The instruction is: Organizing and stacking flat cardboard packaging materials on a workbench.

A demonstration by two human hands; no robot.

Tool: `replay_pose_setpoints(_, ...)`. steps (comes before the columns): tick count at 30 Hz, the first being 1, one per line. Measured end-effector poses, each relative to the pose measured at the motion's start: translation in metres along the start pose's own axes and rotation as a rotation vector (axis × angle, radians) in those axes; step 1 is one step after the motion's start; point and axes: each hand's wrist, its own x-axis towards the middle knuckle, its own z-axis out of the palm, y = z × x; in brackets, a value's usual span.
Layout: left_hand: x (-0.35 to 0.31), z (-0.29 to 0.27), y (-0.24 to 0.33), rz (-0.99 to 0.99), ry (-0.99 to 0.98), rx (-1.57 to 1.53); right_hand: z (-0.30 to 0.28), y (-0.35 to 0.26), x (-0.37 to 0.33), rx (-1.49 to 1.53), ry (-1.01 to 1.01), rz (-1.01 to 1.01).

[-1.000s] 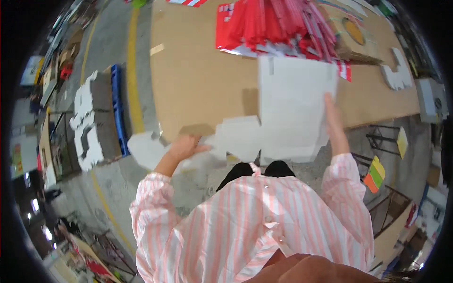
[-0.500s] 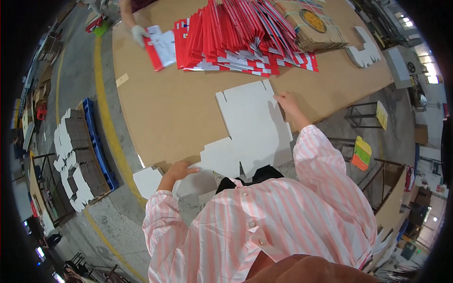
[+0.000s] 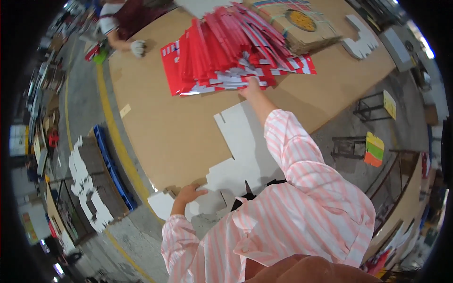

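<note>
A flat white die-cut cardboard blank (image 3: 245, 137) lies at the table's near edge and reaches under my chest. My left hand (image 3: 188, 194) grips its left flap, thumb on top and fingers curled. My right arm stretches forward across the blank. At its end, my right hand (image 3: 253, 87) touches the near edge of a fanned pile of red-and-white printed card pieces (image 3: 212, 52). Its fingertips are blurred against the pile, so its grip cannot be made out.
A strapped brown cardboard bundle (image 3: 297, 23) and a white cut-out piece (image 3: 361, 37) lie beyond the pile. Across the brown table (image 3: 170, 137) is a co-worker's gloved hand (image 3: 138, 48). Stacked cardboard (image 3: 96, 174) sits by a blue pallet (image 3: 113, 165) on the left; stools (image 3: 373, 148) stand right.
My right hand has left the blank's right edge and moved forward to the pile. My left hand stays on the flap. The co-worker's hand no longer holds a red-and-white piece.
</note>
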Motion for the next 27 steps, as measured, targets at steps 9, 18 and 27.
replay_pose_setpoints(9,-0.003,0.001,-0.004,-0.090,-0.024,-0.034,0.004,-0.031,-0.018,-0.656,0.100,-0.047)
replay_pose_setpoints(18,-0.007,-0.001,0.001,-0.113,-0.019,-0.035,-0.044,-0.146,0.019,-0.246,0.345,-0.298)
replay_pose_setpoints(27,-0.016,0.011,-0.008,-0.178,-0.025,-0.088,-0.005,-0.158,0.020,-0.328,-0.024,-0.179)
